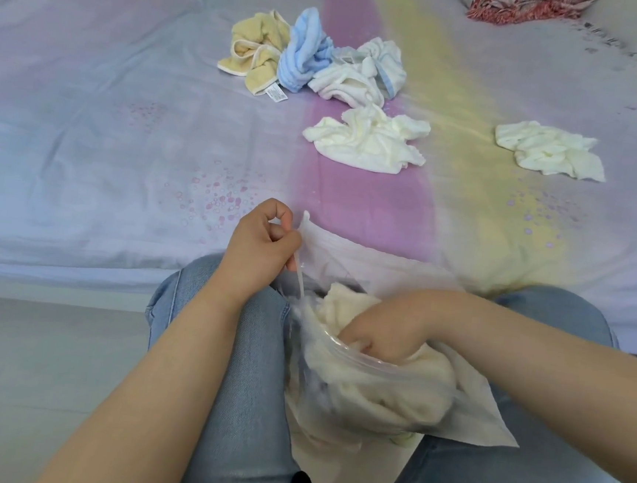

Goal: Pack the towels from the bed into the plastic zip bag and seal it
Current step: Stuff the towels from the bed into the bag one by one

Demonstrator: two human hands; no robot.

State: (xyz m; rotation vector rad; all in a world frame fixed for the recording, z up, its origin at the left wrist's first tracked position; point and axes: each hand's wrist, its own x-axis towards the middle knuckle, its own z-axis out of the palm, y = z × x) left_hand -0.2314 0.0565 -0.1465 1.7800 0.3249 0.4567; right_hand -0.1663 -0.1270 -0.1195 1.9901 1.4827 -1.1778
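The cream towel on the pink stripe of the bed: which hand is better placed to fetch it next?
Probably the right hand. It only pushes a towel into the zip bag and could let go, while the left hand pinches the bag's rim to hold it open. The cream towel lies straight ahead.

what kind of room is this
Most likely a bedroom at home: a bed with a pastel printed sheet fills the view, a floral pillow lies at its far edge, and small crumpled towels lie loose on the sheet.
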